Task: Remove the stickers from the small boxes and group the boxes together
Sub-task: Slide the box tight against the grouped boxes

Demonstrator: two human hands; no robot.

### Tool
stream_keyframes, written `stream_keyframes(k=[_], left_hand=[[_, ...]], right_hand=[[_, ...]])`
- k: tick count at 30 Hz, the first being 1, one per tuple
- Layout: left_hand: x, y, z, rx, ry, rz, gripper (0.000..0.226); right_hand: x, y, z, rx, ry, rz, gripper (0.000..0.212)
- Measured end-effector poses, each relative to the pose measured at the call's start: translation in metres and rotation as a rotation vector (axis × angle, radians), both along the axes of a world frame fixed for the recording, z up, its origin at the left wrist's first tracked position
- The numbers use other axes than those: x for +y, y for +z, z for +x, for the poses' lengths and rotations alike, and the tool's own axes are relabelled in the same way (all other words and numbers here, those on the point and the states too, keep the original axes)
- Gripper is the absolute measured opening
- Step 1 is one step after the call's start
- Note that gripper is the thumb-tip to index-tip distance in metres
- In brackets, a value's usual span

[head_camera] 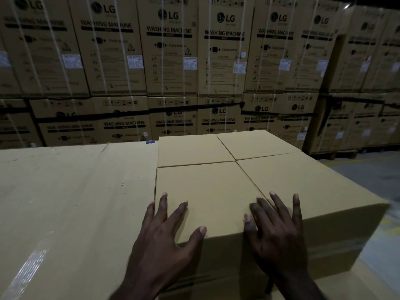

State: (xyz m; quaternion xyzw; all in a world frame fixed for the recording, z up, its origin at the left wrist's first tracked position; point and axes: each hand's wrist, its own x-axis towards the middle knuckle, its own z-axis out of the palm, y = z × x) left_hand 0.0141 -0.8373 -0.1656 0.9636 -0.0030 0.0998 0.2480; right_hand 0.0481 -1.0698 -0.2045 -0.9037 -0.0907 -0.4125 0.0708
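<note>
Several plain brown small boxes stand pushed together in a square block on a big flat carton. The near left box lies under both hands. My left hand rests flat on its top near the front left corner, fingers spread. My right hand lies flat over the seam between this box and the near right box, fingers apart. Behind them sit the far left box and the far right box. No sticker shows on any visible face.
A wall of stacked LG washing machine cartons fills the background. A strip of clear tape runs along the big carton at the left. Grey warehouse floor with yellow markings lies to the right.
</note>
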Motion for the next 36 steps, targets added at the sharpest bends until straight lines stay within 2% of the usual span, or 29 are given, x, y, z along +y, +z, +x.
stream_keyframes(k=[11,19,26,33,36], left_hand=[[0.001,0.006,-0.002,-0.005,0.010,0.078,0.100],[0.024,0.020,-0.017,-0.127,0.035,0.058,0.092],[0.100,0.039,-0.062,-0.281,0.072,0.015,0.085],[0.233,0.050,-0.137,-0.367,0.128,0.037,0.081],[0.294,0.057,-0.167,-0.381,0.162,0.067,0.082]], right_hand=[[0.000,0.005,0.000,-0.016,0.025,0.031,0.053],[0.037,0.029,-0.002,-0.050,0.106,0.064,0.054],[0.124,0.057,-0.033,-0.056,0.217,0.088,0.054],[0.261,0.075,-0.087,-0.065,0.343,0.169,0.057],[0.325,0.083,-0.109,-0.080,0.374,0.212,0.051]])
